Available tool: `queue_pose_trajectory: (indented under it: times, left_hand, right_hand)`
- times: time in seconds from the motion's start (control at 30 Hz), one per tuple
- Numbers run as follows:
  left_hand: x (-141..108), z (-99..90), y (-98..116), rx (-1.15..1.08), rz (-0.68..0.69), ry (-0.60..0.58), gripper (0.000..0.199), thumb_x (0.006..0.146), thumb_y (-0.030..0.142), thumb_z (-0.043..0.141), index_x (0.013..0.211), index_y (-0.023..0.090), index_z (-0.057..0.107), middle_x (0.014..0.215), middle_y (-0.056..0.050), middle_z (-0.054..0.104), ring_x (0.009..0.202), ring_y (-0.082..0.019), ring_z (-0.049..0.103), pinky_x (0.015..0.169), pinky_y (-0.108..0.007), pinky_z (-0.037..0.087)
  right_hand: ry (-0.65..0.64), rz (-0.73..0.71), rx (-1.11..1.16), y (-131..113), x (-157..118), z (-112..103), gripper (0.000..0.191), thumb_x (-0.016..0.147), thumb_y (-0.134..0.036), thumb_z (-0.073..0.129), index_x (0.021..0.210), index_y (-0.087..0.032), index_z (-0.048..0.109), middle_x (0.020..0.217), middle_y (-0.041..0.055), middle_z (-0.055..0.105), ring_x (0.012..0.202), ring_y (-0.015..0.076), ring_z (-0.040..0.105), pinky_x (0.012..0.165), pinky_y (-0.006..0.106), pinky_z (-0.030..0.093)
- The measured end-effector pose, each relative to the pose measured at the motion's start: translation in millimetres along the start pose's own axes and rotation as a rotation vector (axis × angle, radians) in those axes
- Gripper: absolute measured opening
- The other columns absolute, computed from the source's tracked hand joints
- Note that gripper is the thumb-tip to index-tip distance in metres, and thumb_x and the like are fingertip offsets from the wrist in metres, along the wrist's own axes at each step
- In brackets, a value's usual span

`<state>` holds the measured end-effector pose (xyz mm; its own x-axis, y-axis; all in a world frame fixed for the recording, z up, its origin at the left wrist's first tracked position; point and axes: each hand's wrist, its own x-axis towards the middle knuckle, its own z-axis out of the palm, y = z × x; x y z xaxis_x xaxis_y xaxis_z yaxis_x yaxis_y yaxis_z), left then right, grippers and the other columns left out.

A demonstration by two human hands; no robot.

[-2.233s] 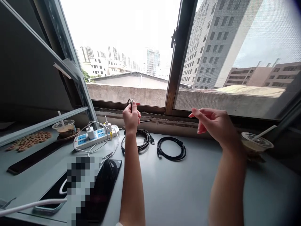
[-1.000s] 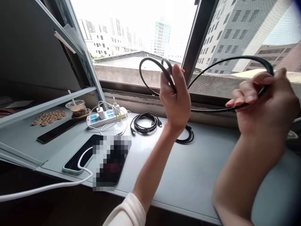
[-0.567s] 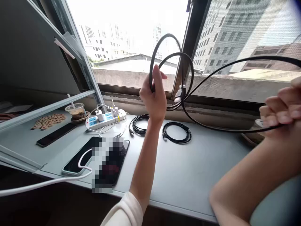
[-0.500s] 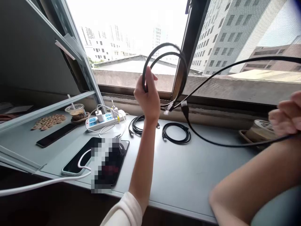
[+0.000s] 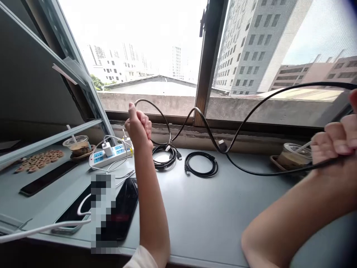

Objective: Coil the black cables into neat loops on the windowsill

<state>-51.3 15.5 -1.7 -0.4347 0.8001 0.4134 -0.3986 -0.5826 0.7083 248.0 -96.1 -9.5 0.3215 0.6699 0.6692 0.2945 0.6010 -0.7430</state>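
A black cable (image 5: 205, 120) hangs in wavy loops in the air between my two hands. My left hand (image 5: 138, 124) is closed around one part of it, in front of the window. At the right edge my right hand (image 5: 336, 143) is closed on another part, partly cut off by the frame. A dark plug with a pale metal end (image 5: 222, 145) dangles in the middle of the span. Behind it on the desk lie two coiled black cables, one left coil (image 5: 165, 163) near my left forearm and one right coil (image 5: 186, 163).
A grey desk (image 5: 206, 216) runs below the window. On the left are a power strip (image 5: 111, 158) with chargers, phones (image 5: 50, 178), a drink cup (image 5: 77, 146) and a metal shelf frame (image 5: 96, 96). Another cup (image 5: 294, 155) stands behind my right arm.
My left hand has moved left and down, and the round loop above it has opened into a longer wavy span. My right hand has shifted slightly left in view. The view has shifted a little.
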Motion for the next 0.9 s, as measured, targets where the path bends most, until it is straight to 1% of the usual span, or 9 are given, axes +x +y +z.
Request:
queue_pose_trajectory:
  times: [0.07, 0.13, 0.23, 0.3, 0.43, 0.53, 0.63, 0.8, 0.9]
  left_hand:
    - [1, -0.8, 2, -0.003, 0.002, 0.031, 0.057, 0.089, 0.039, 0.042, 0.037, 0.019, 0.026, 0.030, 0.006, 0.018, 0.025, -0.003, 0.014, 0.031, -0.026, 0.005]
    - [0, 1.0, 3, -0.011, 0.126, 0.106, 0.060, 0.088, 0.041, 0.044, 0.036, 0.018, 0.023, 0.029, 0.006, 0.014, 0.025, -0.003, 0.013, 0.032, -0.025, 0.006]
    - [-4, 7.8, 2, -0.063, 0.389, 0.242, 0.064, 0.084, 0.044, 0.050, 0.035, 0.017, 0.020, 0.030, 0.007, 0.013, 0.028, -0.003, 0.015, 0.033, -0.024, 0.008]
    - [-8, 13.2, 2, -0.117, 0.461, 0.287, 0.064, 0.085, 0.043, 0.049, 0.036, 0.017, 0.018, 0.031, 0.007, 0.012, 0.028, -0.003, 0.015, 0.033, -0.025, 0.009]
    - [-13, 22.9, -1, -0.127, 0.460, 0.172, 0.064, 0.088, 0.040, 0.046, 0.036, 0.017, 0.017, 0.030, 0.006, 0.013, 0.028, -0.003, 0.015, 0.034, -0.026, 0.010]
    - [-18, 29.7, -3, -0.104, 0.477, 0.063, 0.065, 0.091, 0.037, 0.043, 0.036, 0.016, 0.015, 0.031, 0.005, 0.012, 0.029, -0.002, 0.017, 0.036, -0.026, 0.012]
    - [-28, 37.3, -3, -0.060, 0.478, -0.046, 0.063, 0.094, 0.033, 0.038, 0.039, 0.015, 0.013, 0.033, 0.004, 0.009, 0.030, -0.001, 0.017, 0.037, -0.026, 0.014]
    - [-53, 49.8, 4, -0.101, 0.424, -0.136, 0.066, 0.088, 0.040, 0.046, 0.036, 0.015, 0.015, 0.031, 0.005, 0.014, 0.029, -0.001, 0.019, 0.036, -0.024, 0.019]
    - [-66, 55.8, 7, -0.126, 0.374, -0.199, 0.067, 0.084, 0.047, 0.050, 0.033, 0.016, 0.019, 0.030, 0.006, 0.018, 0.028, -0.001, 0.022, 0.035, -0.024, 0.022]
  right_hand:
    - [0.052, -0.048, 0.211, -2, 5, 2, 0.037, 0.094, -0.035, 0.027, 0.109, -0.045, 0.059, 0.059, -0.0035, -0.010, 0.041, 0.0096, -0.016, 0.032, 0.023, -0.011]
    - [0.044, -0.051, 0.367, -3, 9, 2, 0.043, 0.094, -0.026, 0.024, 0.112, -0.040, 0.060, 0.055, -0.0060, -0.010, 0.038, 0.0082, -0.019, 0.026, 0.023, -0.014]
    - [0.047, 0.045, 0.506, -7, 11, 3, 0.041, 0.090, -0.021, 0.029, 0.116, -0.035, 0.058, 0.046, -0.0085, -0.006, 0.029, 0.0070, -0.016, 0.020, 0.021, -0.013]
    - [0.040, 0.128, 0.571, -14, 10, 10, 0.038, 0.085, -0.018, 0.037, 0.113, -0.034, 0.058, 0.040, -0.0092, 0.000, 0.025, 0.0069, -0.010, 0.017, 0.020, -0.008]
    - [-0.013, 0.220, 0.440, -29, 3, 32, 0.035, 0.082, -0.016, 0.040, 0.104, -0.033, 0.061, 0.043, -0.0084, 0.026, 0.024, 0.0030, 0.004, 0.019, 0.011, 0.003]
    - [-0.065, 0.246, 0.204, -27, 2, 53, 0.029, 0.084, -0.023, 0.047, 0.108, -0.036, 0.057, 0.077, -0.0054, 0.056, 0.034, 0.0005, 0.036, 0.023, 0.006, 0.018]
    - [-0.162, 0.260, 0.105, -15, 6, 72, 0.033, 0.080, -0.035, 0.056, 0.113, -0.033, 0.051, 0.101, -0.0013, 0.061, 0.047, 0.0057, 0.052, 0.023, 0.010, 0.027]
    - [-0.337, 0.255, 0.189, -9, 9, 92, 0.048, 0.077, -0.052, 0.056, 0.115, -0.023, 0.050, 0.074, 0.0010, 0.064, 0.029, 0.0053, 0.037, 0.019, 0.015, 0.018]
    - [-0.286, 0.180, 0.185, -17, 6, 93, 0.041, 0.074, -0.050, 0.062, 0.104, -0.021, 0.058, 0.048, -0.0063, 0.049, 0.025, 0.0030, 0.026, 0.019, 0.014, 0.014]
